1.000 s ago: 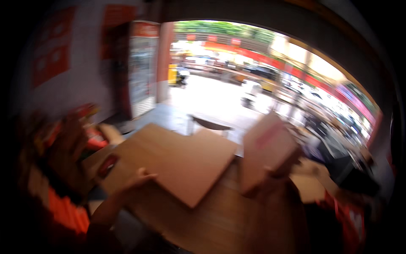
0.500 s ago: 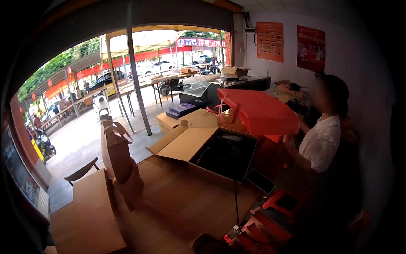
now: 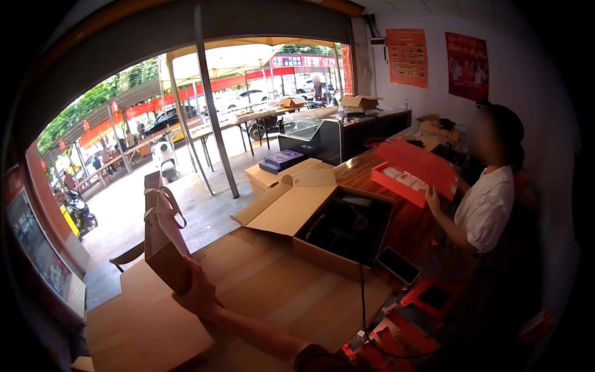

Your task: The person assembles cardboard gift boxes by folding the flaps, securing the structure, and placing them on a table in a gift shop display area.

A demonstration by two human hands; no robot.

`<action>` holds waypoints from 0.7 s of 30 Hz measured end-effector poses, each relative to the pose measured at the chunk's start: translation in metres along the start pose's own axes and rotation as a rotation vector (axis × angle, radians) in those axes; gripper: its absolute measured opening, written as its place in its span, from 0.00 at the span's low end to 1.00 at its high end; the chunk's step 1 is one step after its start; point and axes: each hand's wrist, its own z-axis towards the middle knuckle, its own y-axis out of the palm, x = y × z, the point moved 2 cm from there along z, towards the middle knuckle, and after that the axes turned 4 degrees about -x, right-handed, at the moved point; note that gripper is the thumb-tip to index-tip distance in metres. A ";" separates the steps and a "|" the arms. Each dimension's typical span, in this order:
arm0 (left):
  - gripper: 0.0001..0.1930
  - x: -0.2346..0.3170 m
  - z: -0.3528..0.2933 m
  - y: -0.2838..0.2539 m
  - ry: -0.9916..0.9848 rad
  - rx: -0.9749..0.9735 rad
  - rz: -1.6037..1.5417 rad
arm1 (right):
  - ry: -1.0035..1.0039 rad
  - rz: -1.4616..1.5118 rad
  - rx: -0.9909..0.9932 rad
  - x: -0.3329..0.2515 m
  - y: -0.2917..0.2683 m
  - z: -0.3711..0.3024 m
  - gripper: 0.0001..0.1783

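In the right hand [image 3: 198,290], the paper bag [image 3: 168,263] has turned — its handles, on top half a second ago, now loop rightward. Near the table's [image 3: 358,176] right edge, the co-worker's red box [image 3: 392,177] has dipped — white packets [image 3: 409,181] now show.

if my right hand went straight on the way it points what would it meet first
Past the bag your right hand grips, the dark chair back seems first in line, though depth is unclear and the hand might pass above.

The right forearm [image 3: 260,332] is slanting up leftward from the lower edge, the right hand [image 3: 198,291] gripping with bent fingers [image 3: 194,268].
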 end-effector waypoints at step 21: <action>0.25 0.046 -0.011 0.052 0.017 0.254 -0.987 | 0.075 0.066 -0.015 0.012 0.008 -0.007 0.54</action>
